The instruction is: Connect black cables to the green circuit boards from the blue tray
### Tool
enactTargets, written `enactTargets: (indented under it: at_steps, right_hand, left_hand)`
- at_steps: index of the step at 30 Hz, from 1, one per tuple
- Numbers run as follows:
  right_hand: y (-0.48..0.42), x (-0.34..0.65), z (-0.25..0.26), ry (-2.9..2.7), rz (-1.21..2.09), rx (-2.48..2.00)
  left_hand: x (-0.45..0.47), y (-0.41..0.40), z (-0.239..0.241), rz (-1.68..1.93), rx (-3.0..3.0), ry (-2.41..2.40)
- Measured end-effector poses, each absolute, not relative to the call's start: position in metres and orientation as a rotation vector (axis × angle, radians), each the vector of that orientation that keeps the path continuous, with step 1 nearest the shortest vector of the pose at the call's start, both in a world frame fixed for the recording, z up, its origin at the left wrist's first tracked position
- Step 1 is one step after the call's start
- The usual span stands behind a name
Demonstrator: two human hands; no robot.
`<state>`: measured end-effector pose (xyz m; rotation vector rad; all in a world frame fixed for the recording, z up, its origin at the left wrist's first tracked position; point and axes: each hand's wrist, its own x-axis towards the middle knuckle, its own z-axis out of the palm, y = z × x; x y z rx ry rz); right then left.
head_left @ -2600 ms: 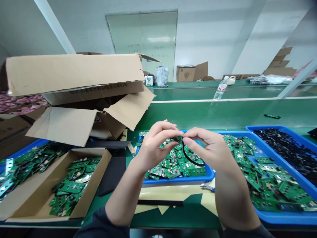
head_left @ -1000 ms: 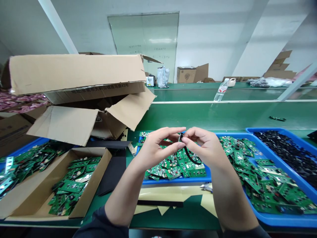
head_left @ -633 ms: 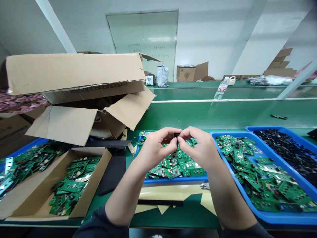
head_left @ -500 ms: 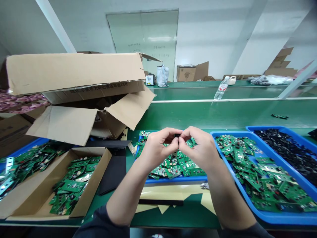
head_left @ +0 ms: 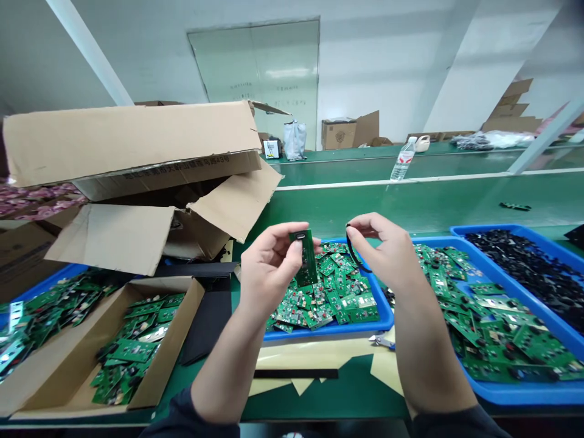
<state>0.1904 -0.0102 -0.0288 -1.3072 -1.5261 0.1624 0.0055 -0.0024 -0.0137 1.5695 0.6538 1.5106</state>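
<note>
My left hand (head_left: 267,267) pinches a narrow green circuit board (head_left: 305,258) and holds it upright, a small dark port at its top end. My right hand (head_left: 385,252) is closed on a thin black cable (head_left: 353,250) that loops down from its fingertips. The two hands are a little apart, above a small blue tray (head_left: 385,316) heaped with green circuit boards (head_left: 337,292).
A large blue tray of green boards (head_left: 502,389) lies at the right, beside a blue tray of black parts (head_left: 524,261). An open cardboard box of boards (head_left: 150,365) sits front left under big cardboard cartons (head_left: 132,140). Small cutters (head_left: 382,342) and yellow paper lie near the front. A water bottle (head_left: 400,161) stands behind.
My hands were pressed together at the board's end half a second ago. They have drawn apart: the left keeps the board, the right holds the cable away from it.
</note>
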Motion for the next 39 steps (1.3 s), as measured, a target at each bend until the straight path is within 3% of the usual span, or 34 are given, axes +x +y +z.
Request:
enactTargets:
  at_steps: [15,26,39]
  right_hand:
    - [-0.035,0.175,-0.022,-1.568,0.93,-1.032]
    - [-0.046,0.17,-0.015,-1.647,0.61,-1.014]
    - [-0.041,0.165,-0.023,-1.679,0.662,-0.98]
  left_hand:
    - [0.011,0.005,-0.02,1.407,1.354,0.577]
    - [-0.008,0.004,-0.005,1.367,1.837,0.752]
    - [-0.005,0.003,-0.011,1.595,2.063,0.679]
